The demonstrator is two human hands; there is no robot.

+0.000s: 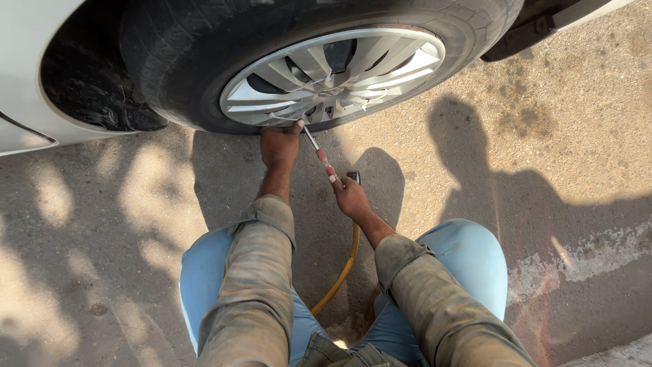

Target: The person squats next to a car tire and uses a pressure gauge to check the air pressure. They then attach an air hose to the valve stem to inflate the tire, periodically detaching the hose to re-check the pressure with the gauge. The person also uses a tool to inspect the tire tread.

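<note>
Hands at the wheel: left hand [280,146] pinches the valve at the hubcap's [333,75] six o'clock, right hand [351,197] grips the air-chuck wand [318,148], its axis pointing eleven o'clock toward it.

The tyre [170,61] is matt black rubber, dusty and scuffed, around a silver wheel cover [333,75] with a smooth, bright sheen. The air chuck [316,146] has a thin shiny metal stem with a red band. The hose [343,268] is smooth yellow rubber or plastic. The ground [557,156] is rough, gritty concrete. Sleeves [258,285] are faded, soiled cloth; the jeans [468,255] pale blue denim.
</note>
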